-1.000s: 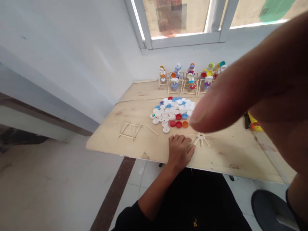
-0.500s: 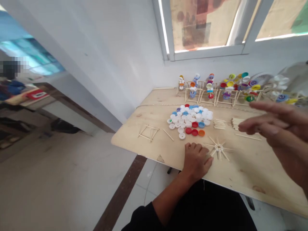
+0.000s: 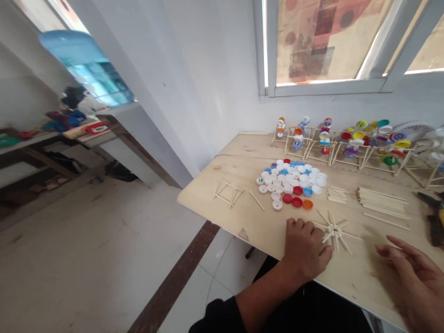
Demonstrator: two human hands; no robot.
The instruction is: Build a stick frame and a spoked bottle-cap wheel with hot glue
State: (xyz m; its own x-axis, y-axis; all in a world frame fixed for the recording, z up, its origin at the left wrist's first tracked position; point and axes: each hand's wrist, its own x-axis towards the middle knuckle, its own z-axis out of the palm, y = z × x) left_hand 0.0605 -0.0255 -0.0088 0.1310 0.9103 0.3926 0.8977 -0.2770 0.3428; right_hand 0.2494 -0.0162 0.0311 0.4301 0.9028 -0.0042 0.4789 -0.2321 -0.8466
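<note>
My left hand (image 3: 305, 249) rests on the table's near edge with its fingers curled, the fingertips beside a star-shaped piece of sticks (image 3: 335, 230); whether it grips one of the sticks is hidden. To the right, my right hand (image 3: 412, 268) hovers low above the wood, fingers apart and nothing between them. Beyond the hands lies a spread of bottle caps (image 3: 289, 179), mostly white with some red, blue and orange. A square stick frame (image 3: 229, 193) and a single stick (image 3: 257, 200) lie at the left.
Short sticks (image 3: 336, 194) and longer sticks (image 3: 381, 203) lie right of the caps. Stick-and-cap models (image 3: 324, 141) stand along the wall. A black and yellow tool (image 3: 433, 217) is at the right edge. A blue water jug (image 3: 88, 67) stands far left.
My right hand has come down and toward me, uncovering the longer sticks. The view has shifted left, so the table appears farther right. My left hand has stayed beside the star-shaped piece.
</note>
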